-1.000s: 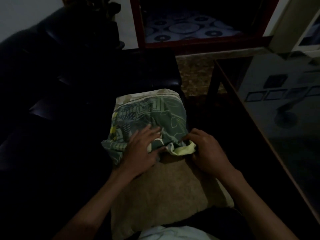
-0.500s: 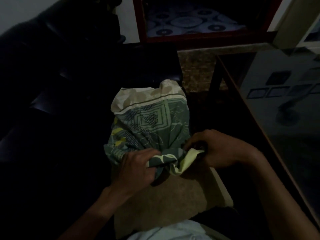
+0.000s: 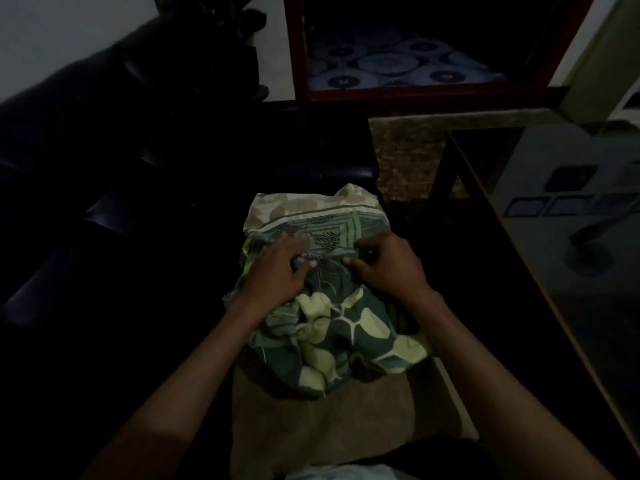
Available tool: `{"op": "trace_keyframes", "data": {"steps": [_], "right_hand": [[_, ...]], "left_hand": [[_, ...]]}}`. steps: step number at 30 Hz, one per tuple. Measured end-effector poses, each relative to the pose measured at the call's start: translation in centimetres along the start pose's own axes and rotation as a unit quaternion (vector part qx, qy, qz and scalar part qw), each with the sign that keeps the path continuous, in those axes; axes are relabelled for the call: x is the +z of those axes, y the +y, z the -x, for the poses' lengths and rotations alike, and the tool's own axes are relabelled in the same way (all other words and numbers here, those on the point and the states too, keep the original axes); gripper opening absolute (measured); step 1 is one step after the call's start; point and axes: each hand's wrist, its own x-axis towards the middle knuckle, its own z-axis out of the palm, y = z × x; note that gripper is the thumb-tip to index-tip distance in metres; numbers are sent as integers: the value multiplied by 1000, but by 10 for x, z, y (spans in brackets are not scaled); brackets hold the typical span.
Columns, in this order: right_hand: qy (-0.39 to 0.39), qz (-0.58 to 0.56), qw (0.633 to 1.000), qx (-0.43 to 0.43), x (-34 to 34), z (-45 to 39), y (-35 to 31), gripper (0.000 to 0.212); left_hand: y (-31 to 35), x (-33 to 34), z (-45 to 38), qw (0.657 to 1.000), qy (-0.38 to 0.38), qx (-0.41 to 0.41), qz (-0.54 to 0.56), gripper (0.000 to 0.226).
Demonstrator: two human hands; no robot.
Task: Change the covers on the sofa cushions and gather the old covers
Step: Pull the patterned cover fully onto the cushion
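Observation:
A tan cushion (image 3: pixel 322 420) lies lengthwise in front of me, its near part bare. A green patterned cover (image 3: pixel 343 327) with pale yellow shapes is bunched over its far half. My left hand (image 3: pixel 280 271) and my right hand (image 3: pixel 388 265) sit side by side on top of the cover, fingers curled into the gathered fabric near its far end. The cover's cream border (image 3: pixel 304 209) shows beyond my fingers. The room is dim.
A dark leather sofa (image 3: pixel 104 202) fills the left side. A glass-topped table with a wooden frame (image 3: pixel 540 271) runs along the right. A dark red cabinet (image 3: pixel 398 95) stands at the back, with patterned carpet (image 3: pixel 408 154) on the floor before it.
Both hands have moved away from me along the cushion and taken a fresh hold farther up the cover. The cover's open end now lies spread further down over the tan cushion.

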Motion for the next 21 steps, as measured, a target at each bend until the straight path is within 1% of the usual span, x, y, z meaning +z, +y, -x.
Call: {"op": "trace_keyframes", "data": {"steps": [2, 3, 5, 6, 7, 9, 11, 13, 17, 18, 20, 21], "right_hand": [[27, 11, 999, -18, 6, 2, 0, 25], [38, 12, 999, -29, 7, 4, 0, 19], [45, 2, 998, -50, 3, 11, 2, 13], [42, -8, 997, -66, -1, 17, 6, 11], [37, -16, 995, -86, -6, 26, 9, 9], [6, -19, 992, -122, -16, 46, 16, 8], [-40, -14, 991, -129, -22, 63, 18, 11], [-57, -20, 993, -102, -23, 61, 15, 15], [-13, -71, 997, -30, -22, 26, 9, 22], [2, -75, 997, -13, -20, 18, 9, 20], [43, -66, 997, 20, -13, 5, 11, 14], [56, -55, 996, 36, -7, -1, 15, 20]], "left_hand": [[-5, 14, 3, 998, 57, -6, 28, 20], [-3, 15, 5, 996, 84, -1, 31, 15], [1, 7, 14, 991, 128, 20, 26, 15], [4, 0, 20, 990, 136, 34, 24, 15], [4, -6, 28, 990, 134, 51, 17, 14], [1, -13, 47, 991, 107, 77, 3, 12], [-1, -12, 64, 992, 80, 100, 1, 12], [-4, -9, 63, 990, 85, 107, 18, 15], [-7, -3, 45, 992, 68, 97, 39, 23], [-7, 0, 44, 993, 62, 91, 46, 21], [-7, 0, 49, 992, 64, 96, 57, 8], [-8, -2, 54, 991, 67, 102, 60, 8]]}}
